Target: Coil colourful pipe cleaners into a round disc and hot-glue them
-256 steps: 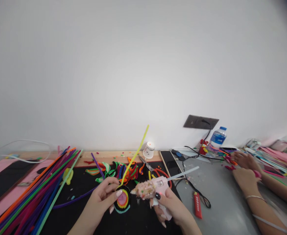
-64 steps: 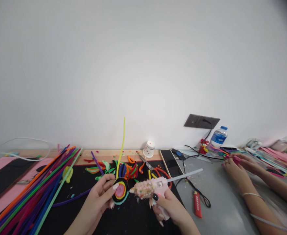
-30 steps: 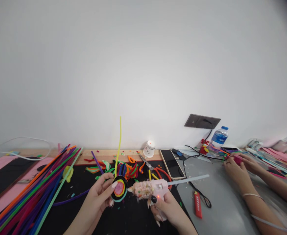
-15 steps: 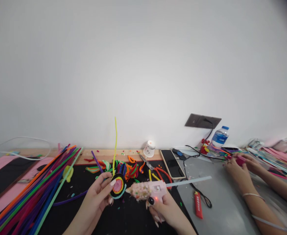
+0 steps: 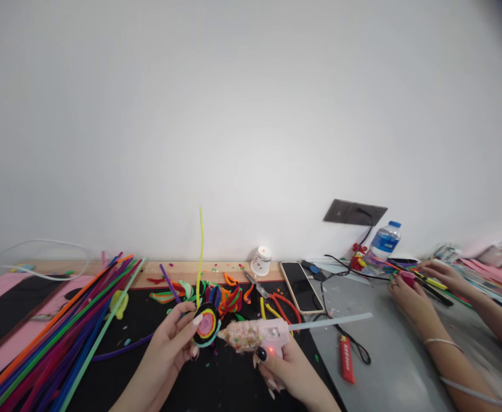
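Between the thumb and fingers of my left hand (image 5: 174,337) is a round coil of pipe cleaners (image 5: 207,325), ringed in pink, red, yellow and black with a light-blue strand at its edge. A yellow-green pipe cleaner (image 5: 201,252) rises upright from behind it. My right hand (image 5: 283,366) is wrapped round the handle of a pink glue gun (image 5: 251,335), decorated along its barrel and showing a lit red light. Its nozzle points left at the coil's edge, touching or very close; I cannot tell which. A pale glue stick (image 5: 332,320) sticks out of its back.
Long pipe cleaners (image 5: 62,337) lie bundled on the left. Behind my hands are colourful bent pieces (image 5: 229,300), scissors (image 5: 257,284), orange-handled pliers (image 5: 287,306), a paper cup (image 5: 261,261) and a phone (image 5: 302,288). To the right are a red cutter (image 5: 346,360), a bottle (image 5: 385,240) and a co-worker's hands (image 5: 414,297).
The glue gun has shifted very slightly left against the coil's edge. At right, the co-worker's hands have moved apart, one reaching towards pipe cleaners. My left hand stays nearly still.
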Tool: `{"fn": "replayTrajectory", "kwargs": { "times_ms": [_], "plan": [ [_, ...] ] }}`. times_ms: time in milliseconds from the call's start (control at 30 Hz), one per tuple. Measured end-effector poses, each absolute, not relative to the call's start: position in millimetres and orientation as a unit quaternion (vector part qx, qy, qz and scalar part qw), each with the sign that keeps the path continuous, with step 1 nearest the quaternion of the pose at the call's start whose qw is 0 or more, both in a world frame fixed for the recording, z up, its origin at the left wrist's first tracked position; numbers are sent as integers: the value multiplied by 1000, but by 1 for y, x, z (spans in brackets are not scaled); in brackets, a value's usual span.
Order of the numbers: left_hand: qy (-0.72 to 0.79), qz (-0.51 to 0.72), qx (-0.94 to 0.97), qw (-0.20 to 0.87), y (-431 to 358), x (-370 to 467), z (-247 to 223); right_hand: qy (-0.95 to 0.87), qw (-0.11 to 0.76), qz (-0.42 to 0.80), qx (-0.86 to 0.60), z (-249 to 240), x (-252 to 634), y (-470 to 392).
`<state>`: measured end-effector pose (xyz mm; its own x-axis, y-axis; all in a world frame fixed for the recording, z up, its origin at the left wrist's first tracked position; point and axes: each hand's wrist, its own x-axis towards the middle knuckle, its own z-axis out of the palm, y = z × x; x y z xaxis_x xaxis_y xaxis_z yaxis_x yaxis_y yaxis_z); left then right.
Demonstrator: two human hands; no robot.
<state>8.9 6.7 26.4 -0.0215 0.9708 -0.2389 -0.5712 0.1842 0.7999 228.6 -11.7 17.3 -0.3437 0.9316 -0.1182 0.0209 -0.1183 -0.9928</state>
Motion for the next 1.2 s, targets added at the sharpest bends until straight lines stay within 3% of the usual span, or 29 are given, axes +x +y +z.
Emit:
{"fn": "replayTrajectory", "kwargs": {
  "times_ms": [433, 1200],
  "plan": [
    [390, 580, 258, 667, 6, 5, 17, -525, 410, 607, -434, 16, 230, -11],
    [387, 583, 251, 669, 9, 6, 17, -561, 372, 601, -431, 17, 228, -11]
  ]
}}
